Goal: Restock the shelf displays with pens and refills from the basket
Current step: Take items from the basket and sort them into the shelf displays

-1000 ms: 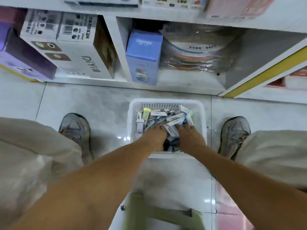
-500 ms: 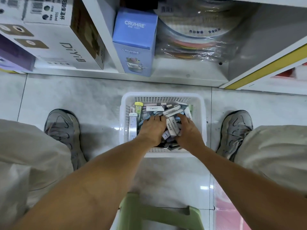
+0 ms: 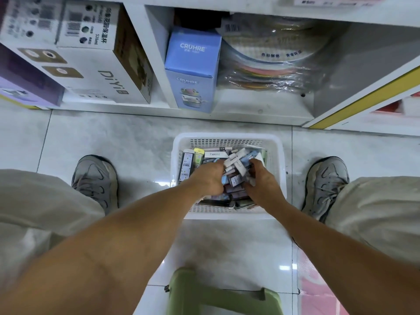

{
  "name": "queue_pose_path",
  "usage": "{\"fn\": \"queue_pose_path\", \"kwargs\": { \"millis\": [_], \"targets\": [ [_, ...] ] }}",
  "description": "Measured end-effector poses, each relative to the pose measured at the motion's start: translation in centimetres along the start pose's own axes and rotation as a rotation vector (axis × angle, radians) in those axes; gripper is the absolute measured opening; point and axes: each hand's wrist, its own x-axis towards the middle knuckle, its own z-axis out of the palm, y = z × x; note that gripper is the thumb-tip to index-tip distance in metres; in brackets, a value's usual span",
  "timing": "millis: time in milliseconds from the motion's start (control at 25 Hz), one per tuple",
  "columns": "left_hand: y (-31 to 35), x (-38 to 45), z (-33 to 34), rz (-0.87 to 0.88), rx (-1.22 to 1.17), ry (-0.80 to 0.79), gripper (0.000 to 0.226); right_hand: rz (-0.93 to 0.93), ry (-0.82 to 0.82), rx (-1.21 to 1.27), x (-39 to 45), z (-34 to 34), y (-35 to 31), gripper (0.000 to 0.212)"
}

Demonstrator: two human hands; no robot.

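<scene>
Both hands, left hand (image 3: 210, 179), right hand (image 3: 261, 180), gripping pen packs (image 3: 236, 164) in white basket (image 3: 278, 155); blue CRUHRE box (image 3: 193, 71) behind

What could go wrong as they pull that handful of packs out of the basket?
Both the left hand and the right hand are buried in the loose pile of pen and refill packs, so a mixed handful may spill over the rim of the white basket onto the floor. Pens and refills look alike here, so sorting errors are likely. The green stool is close behind the person, a possible trip hazard when rising.
</scene>
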Motion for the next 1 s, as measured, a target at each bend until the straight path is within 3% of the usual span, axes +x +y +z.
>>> {"fn": "queue_pose_path", "kwargs": {
  "millis": [160, 280, 600, 720, 800, 880, 1000],
  "targets": [
    [0.4, -1.0, -1.8, -0.099, -0.214, -0.152, 0.038, 0.020, -0.037, -0.029, -0.2, -0.7, -0.8, 0.060],
    [0.9, -2.2, -3.9, -0.147, -0.342, -0.176, 0.041, 0.033, -0.071, -0.097, -0.2, -2.1, -1.8, 0.064],
    [3.0, -7.4, -9.0, -0.145, -0.436, -0.161, 0.055, 0.107, -0.142, -0.122, -0.9, -7.3, -6.0, 0.034],
    [3.8, -9.1, -10.0, -0.147, -0.512, -0.152, 0.058, 0.249, -0.078, 0.168, -1.8, -9.3, -7.7, 0.020],
    [4.5, -10.2, -11.1, -0.129, -0.606, -0.126, 0.057, 0.330, -0.058, 0.573, -2.8, -11.0, -9.0, 0.031],
    [5.1, -11.2, -12.8, -0.088, -0.677, -0.084, 0.055, 0.273, -0.094, 0.858, -3.6, -13.3, -10.3, 0.041],
    [6.3, -13.3, -15.5, 0.016, -0.643, -0.041, 0.042, 0.150, -0.109, 0.891, -4.8, -16.8, -12.8, 0.041]
  ]
}}
